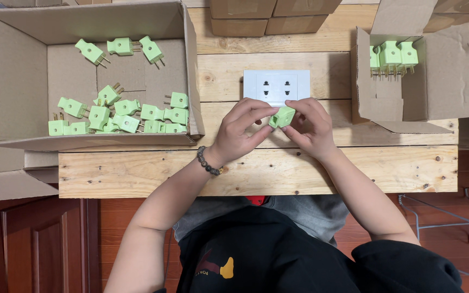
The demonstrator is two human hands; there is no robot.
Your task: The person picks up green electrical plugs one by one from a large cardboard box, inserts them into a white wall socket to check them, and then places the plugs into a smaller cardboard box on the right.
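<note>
Here, left hand (238, 133) and right hand (311, 127) pinch one green plug (283, 116); roughly seventeen in left box (14, 81).

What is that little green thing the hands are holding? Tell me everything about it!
It is a small green plug, light green all over and blocky in shape, and it looks like plastic. Its metal pins cannot be seen here. The left hand and the right hand pinch it from both sides with their fingertips, so it hangs just above the wooden table. It sits right in front of a white wall socket plate lying flat on the table.
</note>
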